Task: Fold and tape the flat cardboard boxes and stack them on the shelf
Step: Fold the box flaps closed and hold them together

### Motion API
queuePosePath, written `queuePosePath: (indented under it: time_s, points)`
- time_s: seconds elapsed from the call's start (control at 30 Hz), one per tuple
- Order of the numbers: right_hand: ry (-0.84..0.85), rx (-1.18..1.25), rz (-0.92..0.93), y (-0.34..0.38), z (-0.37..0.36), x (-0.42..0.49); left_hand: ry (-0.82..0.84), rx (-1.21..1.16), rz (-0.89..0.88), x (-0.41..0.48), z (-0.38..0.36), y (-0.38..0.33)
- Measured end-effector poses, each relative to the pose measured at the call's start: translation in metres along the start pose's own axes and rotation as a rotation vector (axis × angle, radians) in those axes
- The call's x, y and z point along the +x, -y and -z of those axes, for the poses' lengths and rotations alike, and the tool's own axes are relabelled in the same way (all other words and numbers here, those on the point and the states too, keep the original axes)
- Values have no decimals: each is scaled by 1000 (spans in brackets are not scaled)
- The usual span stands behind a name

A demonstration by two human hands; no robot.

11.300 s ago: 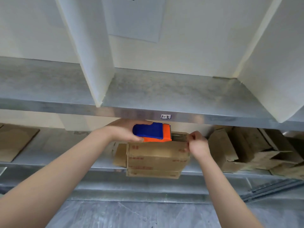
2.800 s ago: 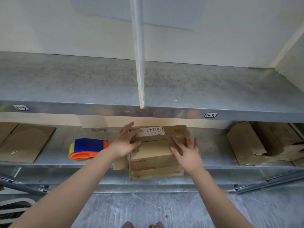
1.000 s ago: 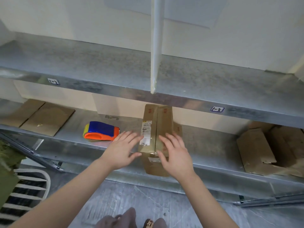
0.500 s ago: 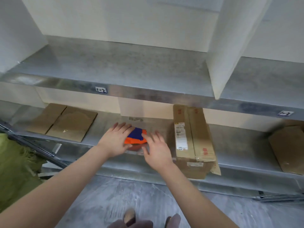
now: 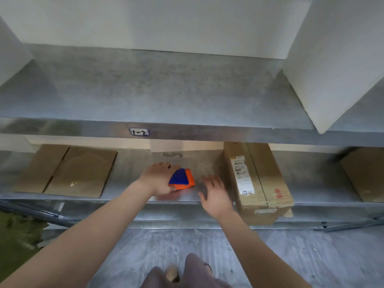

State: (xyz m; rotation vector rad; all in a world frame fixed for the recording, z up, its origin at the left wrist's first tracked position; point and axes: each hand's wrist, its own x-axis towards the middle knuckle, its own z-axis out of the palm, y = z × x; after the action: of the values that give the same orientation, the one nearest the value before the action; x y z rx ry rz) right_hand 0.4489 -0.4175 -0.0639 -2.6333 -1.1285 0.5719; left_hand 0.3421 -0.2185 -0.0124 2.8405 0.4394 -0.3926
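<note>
Hands meet at the middle of the frame, over the lower shelf (image 5: 128, 163). The left hand (image 5: 160, 180) grips the blue and orange dispenser (image 5: 182, 179), its fingers curled over the tool's left side and the thumb underneath, though that edge is blurred. The right hand (image 5: 216, 196) hovers just right of the dispenser, fingers spread apart and holding nothing; it sits between the dispenser and the box (image 5: 259, 179).

The box lies closed on the lower shelf, right of centre, with its long side running front to back and its near end overhanging the shelf's front edge. It carries a white label (image 5: 242, 175) and some red print. Two flats (image 5: 68, 171) lie side by side on the same shelf at left, well apart from the hands. More cardboard (image 5: 365, 173) shows at the right edge.

Above, the upper shelf (image 5: 166, 90) bears a tag (image 5: 139, 132) on its front lip and a white divider (image 5: 332, 59) at upper right.
</note>
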Motion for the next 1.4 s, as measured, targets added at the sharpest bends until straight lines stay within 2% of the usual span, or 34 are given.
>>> queuePosePath:
  time_s: [0.27, 0.57, 0.83, 1.13, 1.4]
  points:
    - [-18, 136, -68, -9, -9, 0, 71, -123, -15, 5, 2, 10]
    - [-23, 140, -65, -12, -15, -1, 18, -197, 26, -10, -6, 5]
    - [-25, 131, -47, -9, -14, -1, -8, -168, 62, -31, -8, 6]
    - [-123, 286, -2, -5, -5, 1, -125, -124, -54, -48, -10, -4]
    - [-27, 448, 41, 4, -2, 0, -229, -120, -190, -69, 16, -5]
